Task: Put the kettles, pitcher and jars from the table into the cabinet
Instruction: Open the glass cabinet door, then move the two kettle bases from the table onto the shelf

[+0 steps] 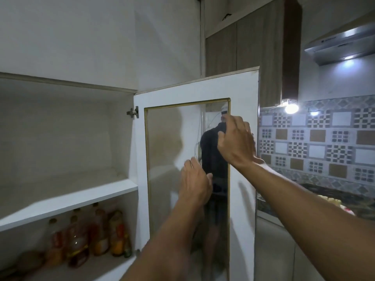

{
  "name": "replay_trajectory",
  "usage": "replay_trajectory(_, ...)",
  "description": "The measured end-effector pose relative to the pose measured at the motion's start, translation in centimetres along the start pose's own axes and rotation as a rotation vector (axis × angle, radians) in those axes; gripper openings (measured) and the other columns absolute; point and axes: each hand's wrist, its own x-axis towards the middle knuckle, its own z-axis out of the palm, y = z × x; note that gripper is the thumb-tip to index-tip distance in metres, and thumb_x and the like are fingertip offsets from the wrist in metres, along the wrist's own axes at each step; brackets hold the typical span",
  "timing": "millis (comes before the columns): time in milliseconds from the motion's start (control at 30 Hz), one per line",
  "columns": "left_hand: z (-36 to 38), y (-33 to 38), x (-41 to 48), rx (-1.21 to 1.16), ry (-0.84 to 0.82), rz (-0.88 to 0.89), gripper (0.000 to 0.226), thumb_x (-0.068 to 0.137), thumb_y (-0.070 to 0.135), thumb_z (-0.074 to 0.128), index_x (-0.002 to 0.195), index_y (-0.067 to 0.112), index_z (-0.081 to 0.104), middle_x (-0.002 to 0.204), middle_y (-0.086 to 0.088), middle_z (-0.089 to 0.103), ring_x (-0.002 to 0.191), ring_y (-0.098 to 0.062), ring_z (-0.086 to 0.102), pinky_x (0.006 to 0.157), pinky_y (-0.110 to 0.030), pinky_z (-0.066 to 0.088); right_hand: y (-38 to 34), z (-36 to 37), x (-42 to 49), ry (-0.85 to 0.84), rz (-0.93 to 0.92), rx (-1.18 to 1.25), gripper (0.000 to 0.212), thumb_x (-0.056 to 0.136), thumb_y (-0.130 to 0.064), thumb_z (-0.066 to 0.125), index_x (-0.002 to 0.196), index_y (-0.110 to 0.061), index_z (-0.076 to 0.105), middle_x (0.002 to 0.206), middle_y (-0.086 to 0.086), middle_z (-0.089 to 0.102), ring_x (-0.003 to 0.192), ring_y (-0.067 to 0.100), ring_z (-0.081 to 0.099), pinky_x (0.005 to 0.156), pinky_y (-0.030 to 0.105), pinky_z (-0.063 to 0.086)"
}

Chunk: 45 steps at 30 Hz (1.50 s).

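Both hands are hanging empty, fingers loosely spread: right hand (236, 139) reaching at the open cabinet door (194, 94), left hand (195, 182) just below. Cabinet (67, 191) shelves are lying left of both hands, left hand nearer; kettles, pitcher and jars are not showing

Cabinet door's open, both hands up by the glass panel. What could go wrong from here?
1. Both hands, left and right, are at the glass panel of the cabinet door; pressing on the glass rather than the white frame may stress it.
2. The lower shelf already holds a crowd of bottles; a kettle placed there could topple them. The upper shelf looks free.
3. The open door juts outward and could be bumped while carrying items.
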Motion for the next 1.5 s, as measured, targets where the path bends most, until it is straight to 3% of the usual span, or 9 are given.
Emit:
replay_trajectory(167, -8.6, -8.5, -3.7, 0.3, 0.18, 0.027, 0.054, 0.1, 0.035, 0.045, 0.144, 0.007, 0.031, 0.148, -0.012, 0.038, 0.136, -0.029, 0.036, 0.112, -0.052, 0.033, -8.0, 3.5, -6.0, -0.278, -0.063, 0.029, 0.06, 0.097, -0.034, 0.05, 0.15, -0.015, 0.027, 0.156, 0.007, 0.033, 0.142, 0.031, 0.031, 0.109, 0.052, 0.034)
replay_trajectory(333, -17.6, -16.7, -7.9, 0.508, 0.241, -0.118, 0.062, 0.099, 0.038, 0.045, 0.149, 0.006, 0.025, 0.157, -0.01, 0.026, 0.148, -0.031, 0.019, 0.115, -0.062, 0.02, -17.7, 8.5, -11.5, -0.493, -0.133, 0.112, 0.069, 0.098, -0.042, 0.045, 0.156, -0.018, 0.015, 0.165, 0.005, 0.013, 0.151, 0.032, 0.013, 0.116, 0.056, 0.022)
replay_trajectory(633, -30.1, -30.1, -15.1, 0.734, 0.348, -0.547, 0.071, 0.099, 0.042, 0.043, 0.154, 0.006, 0.015, 0.163, -0.012, 0.014, 0.151, -0.034, 0.01, 0.118, -0.062, 0.011, -36.6, 18.1, -19.3, -0.72, -0.415, 0.424, 0.072, 0.097, -0.044, 0.046, 0.156, -0.016, 0.016, 0.167, 0.005, 0.011, 0.152, 0.032, 0.013, 0.116, 0.059, 0.023)
replay_trajectory(767, -34.0, -35.4, -17.8, 0.823, 0.444, -0.737, 0.069, 0.098, 0.041, 0.045, 0.152, 0.007, 0.02, 0.162, -0.013, 0.018, 0.149, -0.035, 0.013, 0.116, -0.064, 0.014, -44.0, 22.4, -22.5, -0.804, -0.557, 0.586, 0.074, 0.098, -0.046, 0.046, 0.157, -0.017, 0.012, 0.167, 0.004, 0.009, 0.152, 0.031, 0.012, 0.117, 0.06, 0.022)
replay_trajectory(1000, -35.9, -41.0, -21.2, 0.868, 0.621, -1.131, 0.067, 0.099, 0.042, 0.041, 0.152, 0.006, 0.021, 0.161, -0.015, 0.019, 0.148, -0.037, 0.017, 0.116, -0.064, 0.014, -51.6, 28.3, -26.6, -0.971, -0.896, 0.786, 0.073, 0.097, -0.045, 0.049, 0.156, -0.017, 0.016, 0.166, 0.004, 0.012, 0.151, 0.029, 0.013, 0.118, 0.06, 0.02)
replay_trajectory(1100, -35.4, -42.6, -23.1, 0.917, 0.683, -1.253, 0.06, 0.098, 0.043, 0.041, 0.146, 0.007, 0.029, 0.154, -0.013, 0.03, 0.142, -0.035, 0.028, 0.112, -0.063, 0.021, -53.9, 30.3, -28.4, -1.022, -0.994, 0.857, 0.072, 0.096, -0.044, 0.051, 0.155, -0.016, 0.02, 0.164, 0.007, 0.018, 0.149, 0.03, 0.019, 0.115, 0.062, 0.025)
replay_trajectory(1200, -34.7, -44.0, -25.7, 0.935, 0.717, -1.389, 0.057, 0.099, 0.043, 0.041, 0.142, 0.007, 0.033, 0.15, -0.012, 0.034, 0.138, -0.034, 0.031, 0.11, -0.062, 0.023, -55.2, 31.4, -31.3, -1.126, -1.074, 0.891, 0.071, 0.097, -0.042, 0.05, 0.155, -0.016, 0.017, 0.166, 0.006, 0.013, 0.151, 0.031, 0.015, 0.117, 0.061, 0.022)
replay_trajectory(1400, -33.4, -48.3, -30.3, 0.863, 0.732, -1.612, 0.067, 0.101, 0.043, 0.039, 0.153, 0.007, 0.017, 0.163, -0.013, 0.014, 0.149, -0.035, 0.013, 0.117, -0.062, 0.012, -58.5, 34.2, -37.9, -1.22, -1.207, 0.927, 0.068, 0.097, -0.041, 0.05, 0.153, -0.016, 0.021, 0.164, 0.004, 0.017, 0.149, 0.03, 0.021, 0.115, 0.059, 0.027)
replay_trajectory(1500, -33.0, -51.6, -33.3, 0.83, 0.729, -1.701, 0.071, 0.099, 0.048, 0.041, 0.153, 0.009, 0.017, 0.163, -0.012, 0.015, 0.149, -0.035, 0.016, 0.117, -0.062, 0.014, -60.6, 35.4, -41.8, -1.268, -1.264, 0.903, 0.07, 0.096, -0.042, 0.051, 0.153, -0.015, 0.021, 0.164, 0.006, 0.02, 0.147, 0.03, 0.024, 0.112, 0.057, 0.032)
